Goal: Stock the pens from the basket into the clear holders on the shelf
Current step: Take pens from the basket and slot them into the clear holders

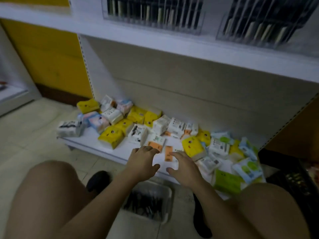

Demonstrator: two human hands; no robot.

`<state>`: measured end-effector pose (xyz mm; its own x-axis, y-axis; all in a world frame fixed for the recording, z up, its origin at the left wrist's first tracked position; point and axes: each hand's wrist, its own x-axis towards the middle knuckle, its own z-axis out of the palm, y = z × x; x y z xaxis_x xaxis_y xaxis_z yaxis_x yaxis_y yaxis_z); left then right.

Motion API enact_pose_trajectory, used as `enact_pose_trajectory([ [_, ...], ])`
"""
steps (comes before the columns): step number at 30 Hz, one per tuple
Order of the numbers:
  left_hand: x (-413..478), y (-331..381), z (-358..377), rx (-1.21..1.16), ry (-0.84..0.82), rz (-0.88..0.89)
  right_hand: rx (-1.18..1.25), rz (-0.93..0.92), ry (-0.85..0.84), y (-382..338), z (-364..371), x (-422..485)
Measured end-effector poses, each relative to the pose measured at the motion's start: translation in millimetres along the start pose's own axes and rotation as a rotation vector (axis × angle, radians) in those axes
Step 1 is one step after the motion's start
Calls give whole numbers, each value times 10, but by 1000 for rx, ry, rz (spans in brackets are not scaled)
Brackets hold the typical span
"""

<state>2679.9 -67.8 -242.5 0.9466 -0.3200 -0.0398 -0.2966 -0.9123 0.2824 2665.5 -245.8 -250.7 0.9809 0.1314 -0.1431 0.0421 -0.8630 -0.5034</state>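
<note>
- Bare knees flank a white basket of dark pens.
- Left hand and right hand: fingers spread, grasping nothing, over tissue packs.
- Clear holders stand on the shelf above.

Low white shelf board under scattered small coloured packets, perhaps tissues; grey plastic basket on pale tiled floor.

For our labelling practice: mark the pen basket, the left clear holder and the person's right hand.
pen basket (170, 202): head view, on its right rim.
left clear holder (151, 27): head view, on its clear front wall.
right hand (183, 167): head view, on the back of the hand.
</note>
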Motion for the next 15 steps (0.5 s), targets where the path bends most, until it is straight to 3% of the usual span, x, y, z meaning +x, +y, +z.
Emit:
enact_pose_trajectory([
  [8, -154, -447, 943, -221, -330, -258, 57, 121, -357, 363, 929, 39],
  [15, -105, -900, 1427, -290, -487, -352, 42, 259, -592, 562, 1264, 245],
])
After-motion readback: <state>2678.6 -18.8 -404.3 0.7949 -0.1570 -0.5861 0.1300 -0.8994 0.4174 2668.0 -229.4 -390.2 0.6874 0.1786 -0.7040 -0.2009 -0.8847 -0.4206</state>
